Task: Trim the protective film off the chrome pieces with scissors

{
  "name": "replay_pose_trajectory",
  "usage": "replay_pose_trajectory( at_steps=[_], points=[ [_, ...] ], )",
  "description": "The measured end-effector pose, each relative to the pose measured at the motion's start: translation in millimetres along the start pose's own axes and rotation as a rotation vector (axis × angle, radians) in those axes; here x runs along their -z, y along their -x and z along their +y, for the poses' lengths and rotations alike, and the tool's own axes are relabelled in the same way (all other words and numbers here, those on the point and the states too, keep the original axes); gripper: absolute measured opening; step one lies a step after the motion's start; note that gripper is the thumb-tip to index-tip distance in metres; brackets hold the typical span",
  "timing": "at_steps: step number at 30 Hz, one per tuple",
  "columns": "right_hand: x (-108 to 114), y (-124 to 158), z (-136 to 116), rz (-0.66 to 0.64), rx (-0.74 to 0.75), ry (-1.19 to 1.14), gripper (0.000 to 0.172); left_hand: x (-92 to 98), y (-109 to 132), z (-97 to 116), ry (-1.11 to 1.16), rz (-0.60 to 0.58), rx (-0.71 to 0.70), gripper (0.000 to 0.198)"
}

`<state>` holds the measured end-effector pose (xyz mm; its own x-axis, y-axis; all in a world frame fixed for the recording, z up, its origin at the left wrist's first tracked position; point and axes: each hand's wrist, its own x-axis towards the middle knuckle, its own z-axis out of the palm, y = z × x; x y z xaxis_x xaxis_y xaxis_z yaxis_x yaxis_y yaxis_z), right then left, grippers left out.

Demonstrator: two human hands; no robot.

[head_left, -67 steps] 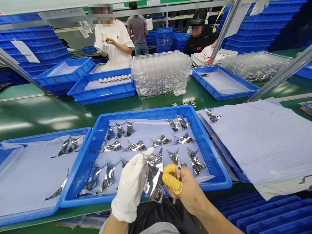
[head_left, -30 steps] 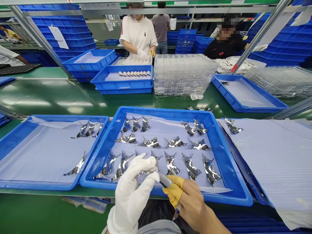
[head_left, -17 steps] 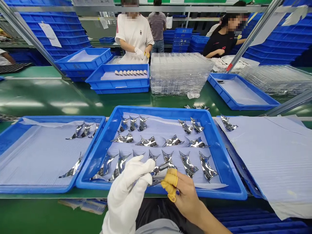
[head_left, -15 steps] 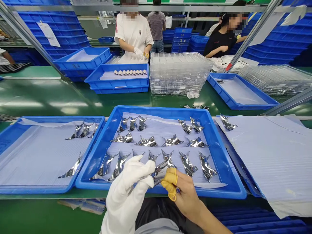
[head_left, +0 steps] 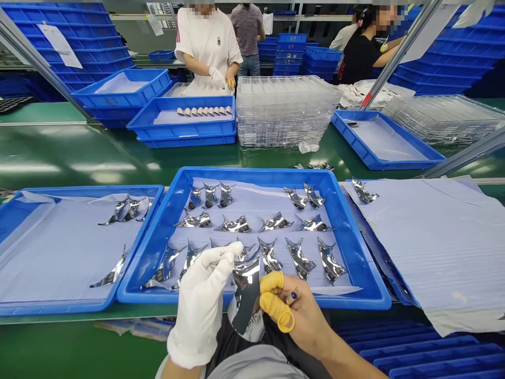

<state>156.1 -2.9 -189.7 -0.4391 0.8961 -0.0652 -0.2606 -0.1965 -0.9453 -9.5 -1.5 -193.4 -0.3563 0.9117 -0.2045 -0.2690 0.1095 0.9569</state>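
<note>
A curved, mirror-shiny chrome part [head_left: 247,295] is held up between both hands over the front edge of a blue tray [head_left: 365,301]. My left hand [head_left: 203,300], in a white glove, pinches its upper corner. Yellow finger cots cover the thumb and forefinger of my right hand [head_left: 294,310], which grip the part's right edge; a small pen-like tip with a blue end [head_left: 292,296] shows by those fingers. Behind the hands, several similar chrome parts [head_left: 302,258] lie in rows on white paper in the tray. Some of the front row is hidden by my left hand.
Another blue tray [head_left: 51,308] at left holds several chrome parts. At right, paper sheets [head_left: 434,237] carry one chrome part [head_left: 363,190]. Clear plastic trays [head_left: 286,113] are stacked across the bench, before a person in a white shirt [head_left: 209,47]. A metal post [head_left: 398,58] slants at right.
The chrome part has turned from nearly edge-on to showing its broad face, hanging lower. My left hand has shifted to its upper corner; my right hand stays on its right side.
</note>
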Motion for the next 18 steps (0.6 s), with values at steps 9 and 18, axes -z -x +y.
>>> replay_pose_trajectory(
  at_steps=[9,18],
  points=[
    [1,-6,11,0.012,-0.267,-0.352,0.049,-11.9,1,7,-0.018,0.059,-0.125,0.026],
    [0,-10,11,0.011,-0.218,-0.436,0.045,-14.2,2,16,-0.113,0.000,-0.289,0.015]
  ],
)
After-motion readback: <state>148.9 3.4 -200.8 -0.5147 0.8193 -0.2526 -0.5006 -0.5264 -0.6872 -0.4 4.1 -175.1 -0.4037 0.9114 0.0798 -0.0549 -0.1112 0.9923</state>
